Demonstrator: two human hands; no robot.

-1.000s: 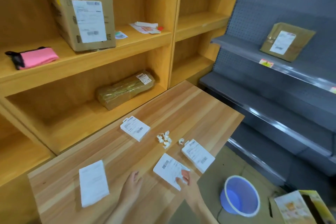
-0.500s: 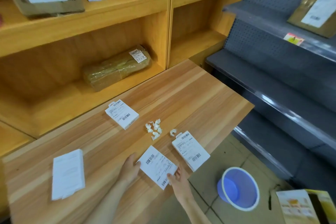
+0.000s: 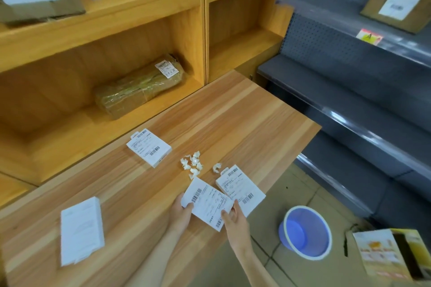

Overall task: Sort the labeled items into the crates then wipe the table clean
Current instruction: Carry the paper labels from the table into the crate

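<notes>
Seen from a head-worn camera looking down at a wooden table (image 3: 233, 123). Nearest the viewer, two bare hands hold one small flat white labeled box (image 3: 207, 202) with barcodes on its face, tilted just above the table's near edge. The left hand (image 3: 180, 213) pinches the box's left end, thumb on top. The right hand (image 3: 233, 216) pinches its lower right corner between thumb and fingers.

The box looks light, stiff and thin, probably cardboard with a smooth printed face. Gripping it by opposite edges, as here, seems secure; a one-handed pinch across its short side would likely do.

Just beside it on the right, a second labeled box (image 3: 241, 187) lies flat at the table's edge. To the far left, a plain white packet (image 3: 81, 230) lies flat. Farther back, a small scatter of torn white paper scraps (image 3: 192, 163) sits mid-table, then a third labeled box (image 3: 149, 147).

On the floor to the right stand a purple plastic bin (image 3: 305, 232) and an open carton (image 3: 391, 254). Beyond the table, wooden shelves (image 3: 140, 7) hold a tape-wrapped brown parcel (image 3: 140, 88). No crates can be made out.
</notes>
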